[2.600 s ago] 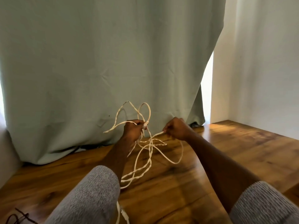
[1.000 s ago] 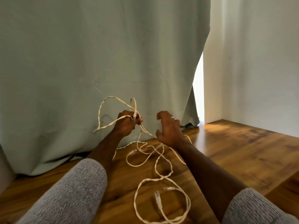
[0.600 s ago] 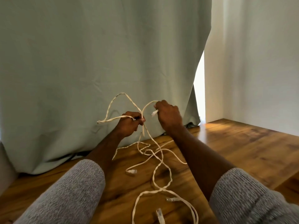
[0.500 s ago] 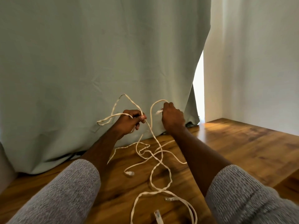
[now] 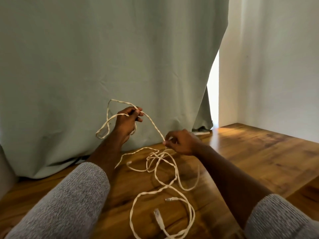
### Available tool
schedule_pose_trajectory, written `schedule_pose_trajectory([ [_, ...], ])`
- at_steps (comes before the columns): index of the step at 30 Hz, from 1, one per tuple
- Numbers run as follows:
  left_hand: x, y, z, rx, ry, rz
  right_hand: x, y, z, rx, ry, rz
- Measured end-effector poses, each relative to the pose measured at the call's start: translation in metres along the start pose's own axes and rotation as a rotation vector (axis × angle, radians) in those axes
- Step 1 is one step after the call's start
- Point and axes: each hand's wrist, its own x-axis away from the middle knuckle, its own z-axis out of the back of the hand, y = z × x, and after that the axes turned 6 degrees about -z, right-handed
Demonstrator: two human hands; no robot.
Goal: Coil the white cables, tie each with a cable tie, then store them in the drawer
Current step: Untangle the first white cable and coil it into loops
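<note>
1. A pale green curtain [image 5: 103, 66] hangs behind the work and fills most of the view; its lower edge lies on the tabletop [image 5: 250, 152], which is of brown wood.
2. A white wall [image 5: 276, 66] stands at the right, with a bright gap between it and the curtain.
3. Both forearms come out of grey sleeves [image 5: 69, 204].
4. The white cables [image 5: 155, 169] lie mostly on the tabletop in loose tangled loops, below and between the two hands; several plug ends rest near the front edge.
5. The left hand [image 5: 126, 121] is raised in front of the curtain. Its grip is closed around the cables, and two loops hang to the left of it.
6. The right hand [image 5: 181, 142] is lower, near the tabletop. Its grip pinches one strand, which runs tight and slanting up to the left hand.
</note>
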Motion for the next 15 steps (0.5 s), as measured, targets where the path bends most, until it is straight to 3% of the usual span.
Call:
schedule_pose_trajectory([
  [3, -0.002, -0.008, 0.003, 0.01, 0.084, 0.022, 0.01, 0.007, -0.008, 0.135, -0.271, -0.042],
  [8, 0.002, -0.009, -0.001, 0.057, 0.1, 0.044, 0.013, 0.004, -0.032, -0.017, -0.439, -0.048],
  [11, 0.007, -0.007, -0.008, 0.089, 0.092, 0.036, 0.013, -0.003, -0.044, -0.069, -0.488, -0.039],
  [15, 0.007, -0.009, -0.009, 0.044, 0.07, 0.015, 0.007, -0.007, -0.037, -0.176, -0.43, -0.077],
])
